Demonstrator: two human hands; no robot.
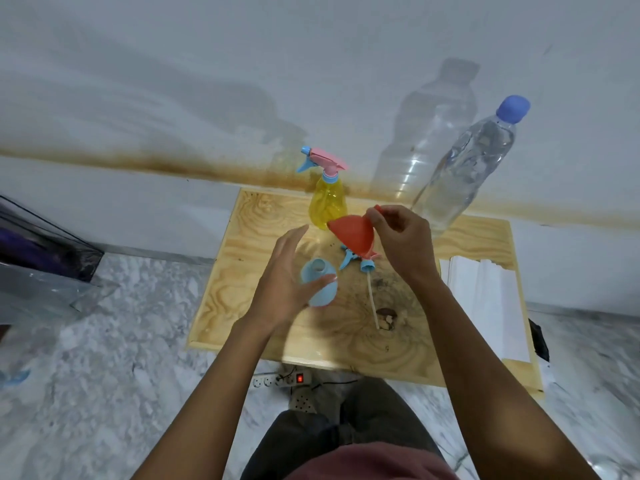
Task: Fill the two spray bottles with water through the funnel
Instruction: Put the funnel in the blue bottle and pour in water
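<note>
A light blue spray bottle without its head stands on the wooden table. My left hand is open, fingers spread, just left of and partly over it. My right hand pinches the tab of the red funnel and holds it tilted above the table, up and right of the blue bottle. The removed blue spray head with its white tube lies under the funnel. At the table's back stands a yellow spray bottle with a pink and blue head on. A large water bottle with a blue cap stands back right.
White paper lies on the table's right side. A dark stain and a small brown object sit near the tube's end. A power strip lies on the marble floor under the table's front edge. A wall is behind, and a dark box is at the left.
</note>
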